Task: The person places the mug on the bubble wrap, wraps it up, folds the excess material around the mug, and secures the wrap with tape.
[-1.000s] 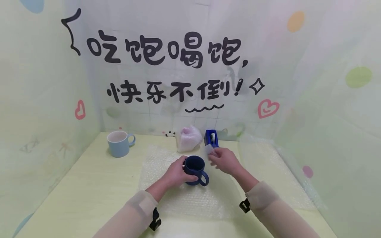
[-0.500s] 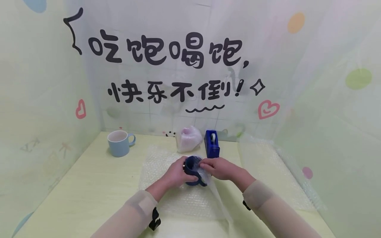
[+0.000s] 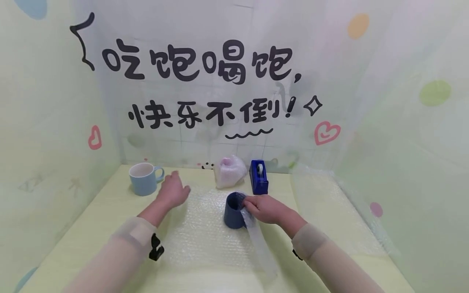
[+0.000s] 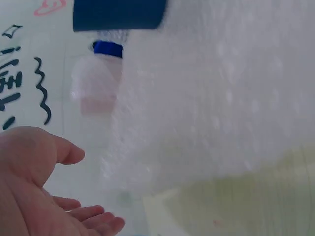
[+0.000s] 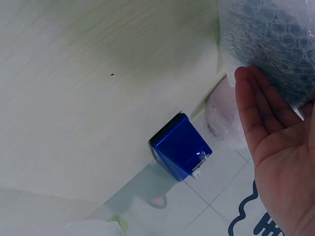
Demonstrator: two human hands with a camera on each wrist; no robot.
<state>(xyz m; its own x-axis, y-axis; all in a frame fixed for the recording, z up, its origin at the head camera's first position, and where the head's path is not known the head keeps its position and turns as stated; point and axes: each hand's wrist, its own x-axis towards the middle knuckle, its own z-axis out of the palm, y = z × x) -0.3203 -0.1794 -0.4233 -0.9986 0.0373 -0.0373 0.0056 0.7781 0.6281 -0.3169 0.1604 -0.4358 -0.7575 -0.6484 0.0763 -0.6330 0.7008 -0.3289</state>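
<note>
A dark blue mug (image 3: 232,215) stands upright on a sheet of bubble wrap (image 3: 205,240). Its handle is hidden behind a flap of the wrap folded up over its right side. My right hand (image 3: 266,208) pinches the edge of that flap at the mug's rim; in the right wrist view the bubbled flap (image 5: 270,37) lies against the fingers. Off to the left, my left hand (image 3: 173,191) is apart from the mug, fingers loosely spread, near the wrap's left edge and a light blue mug (image 3: 143,182). The left wrist view shows the left palm (image 4: 24,187) holding nothing.
Behind the dark blue mug sits a pinkish bundle in bubble wrap (image 3: 230,173). Beside it stands a blue tape dispenser (image 3: 259,179). Another bubble wrap sheet (image 3: 329,211) lies on the right of the table. A printed curtain (image 3: 205,81) encloses the table.
My right hand has brought the wrap's edge over to the dark blue mug's rim, covering the handle. My left hand has let go of the mug and moved left.
</note>
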